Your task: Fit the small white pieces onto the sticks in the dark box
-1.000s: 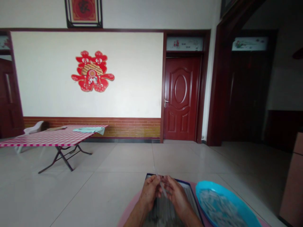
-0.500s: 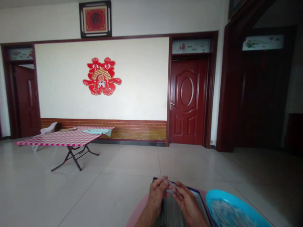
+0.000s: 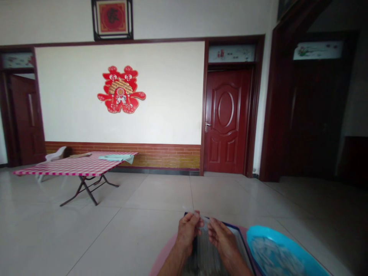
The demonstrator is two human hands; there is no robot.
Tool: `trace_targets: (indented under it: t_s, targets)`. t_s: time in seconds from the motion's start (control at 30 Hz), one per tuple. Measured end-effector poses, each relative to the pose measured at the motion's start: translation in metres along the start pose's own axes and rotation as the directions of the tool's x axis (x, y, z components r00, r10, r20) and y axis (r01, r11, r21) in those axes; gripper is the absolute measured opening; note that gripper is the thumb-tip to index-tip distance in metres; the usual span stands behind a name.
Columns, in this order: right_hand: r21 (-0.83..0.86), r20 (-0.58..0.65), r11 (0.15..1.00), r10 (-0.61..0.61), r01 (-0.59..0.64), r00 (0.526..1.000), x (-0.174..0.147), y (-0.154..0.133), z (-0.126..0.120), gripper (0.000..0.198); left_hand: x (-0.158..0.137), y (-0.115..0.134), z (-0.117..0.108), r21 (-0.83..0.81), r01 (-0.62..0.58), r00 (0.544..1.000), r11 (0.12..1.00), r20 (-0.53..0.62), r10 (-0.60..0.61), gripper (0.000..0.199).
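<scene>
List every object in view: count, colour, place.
Box: one, blue-rimmed, bottom centre
Strip: one, pale, over box
Basin: one, blue, right of box
Pieces: many, pale, in basin
Surface: one, pink, under box
Table: one, pink-white, left
Cloth: one, pale green, on table
Chair: one, white, behind table
Doors: at least two, red, back wall
Sign: one, red, back wall
Picture: one, red, above sign
Left hand: one, at strip
Right hand: one, at strip

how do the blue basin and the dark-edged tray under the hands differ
The blue basin has a curved rim; the dark-edged tray has straight edges. The basin's pale pieces lie jumbled; the tray's grey contents look lined up lengthwise. The basin is brighter, the tray darker. Both run off the bottom.
</scene>
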State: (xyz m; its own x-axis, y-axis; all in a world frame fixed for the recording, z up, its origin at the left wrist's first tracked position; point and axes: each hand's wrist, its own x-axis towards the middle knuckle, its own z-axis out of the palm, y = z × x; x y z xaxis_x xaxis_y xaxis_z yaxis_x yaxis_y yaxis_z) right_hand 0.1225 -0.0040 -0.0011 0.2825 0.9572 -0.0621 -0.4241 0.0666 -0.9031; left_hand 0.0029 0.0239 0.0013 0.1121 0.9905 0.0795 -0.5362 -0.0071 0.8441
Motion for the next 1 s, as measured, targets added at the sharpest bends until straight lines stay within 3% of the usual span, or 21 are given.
trace_targets:
  t_s: [0.2, 0.3, 0.43, 0.53, 0.63, 0.8, 1.0]
  targets:
    - [-0.103, 0.058, 0.994, -0.04, 0.046, 0.998, -0.003, 0.002, 0.003, 0.039, 0.001, -0.004, -0.002, 0.078, -0.007, 0.998, 0.997, 0.058, 0.002, 0.048]
    - [-0.245, 0.074, 0.961, -0.115, 0.13, 0.991, -0.002, 0.006, 0.002, 0.036, 0.0, -0.004, -0.001, 0.126, -0.023, 0.999, 0.992, 0.026, 0.02, 0.047]
    - [-0.498, 0.133, 0.797, -0.32, 0.342, 0.938, 0.002, 0.011, -0.003, 0.027, 0.0, 0.0, -0.002, 0.197, -0.068, 0.989, 0.978, -0.113, 0.091, 0.052]
    - [-0.614, 0.308, 0.596, -0.424, 0.518, 0.852, 0.002, 0.016, -0.006, 0.014, 0.002, 0.003, -0.005, 0.243, -0.109, 0.97, 0.964, -0.187, 0.156, 0.05]
    - [-0.657, 0.493, 0.442, -0.362, 0.611, 0.791, -0.001, 0.025, -0.006, 0.017, 0.006, 0.0, -0.007, 0.277, -0.133, 0.959, 0.952, -0.205, 0.194, 0.046]
    - [-0.692, 0.67, 0.255, -0.12, 0.675, 0.733, -0.014, 0.029, 0.0, 0.031, 0.01, -0.007, -0.01, 0.302, -0.143, 0.965, 0.943, -0.168, 0.2, 0.042]
    - [-0.698, 0.703, 0.178, -0.013, 0.694, 0.711, -0.03, 0.02, 0.007, 0.041, 0.013, -0.007, -0.013, 0.314, -0.126, 0.969, 0.941, -0.163, 0.184, 0.038]
